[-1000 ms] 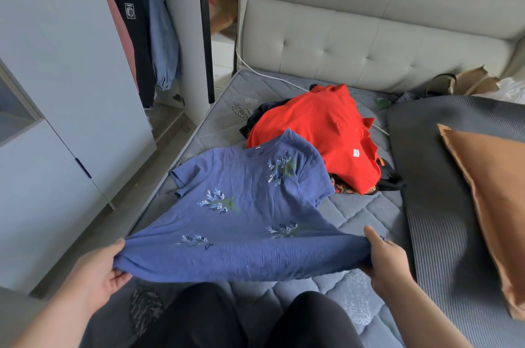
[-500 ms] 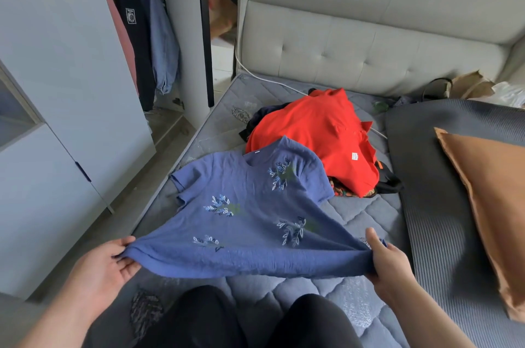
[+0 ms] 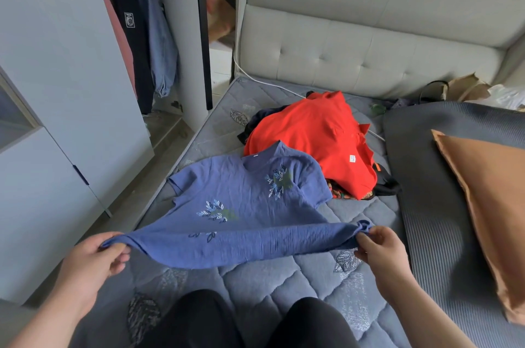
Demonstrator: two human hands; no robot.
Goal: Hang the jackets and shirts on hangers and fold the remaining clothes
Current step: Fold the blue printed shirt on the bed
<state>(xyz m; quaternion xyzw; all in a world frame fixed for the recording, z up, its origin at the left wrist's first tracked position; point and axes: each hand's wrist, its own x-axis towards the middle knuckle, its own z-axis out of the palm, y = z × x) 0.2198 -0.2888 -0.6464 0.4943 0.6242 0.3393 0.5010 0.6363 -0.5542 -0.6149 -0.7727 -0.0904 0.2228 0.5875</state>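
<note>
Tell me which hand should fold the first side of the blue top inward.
Probably the left hand: it pinches the hem corner of the blue top over open mattress, while the right hand works nearer the red shirt.

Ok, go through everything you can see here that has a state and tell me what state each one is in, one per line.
Left hand: closed, pinching the hem corner.
Right hand: closed, pinching the other hem corner.
Blue shirt: unfolded, face up, hem lifted and stretched, collar end lying on the mattress.
Red shirt: unfolded, heaped on top of other clothes.
Wardrobe: open, clothes hanging inside.
Brown pillow: lying flat on the grey mat.
</note>
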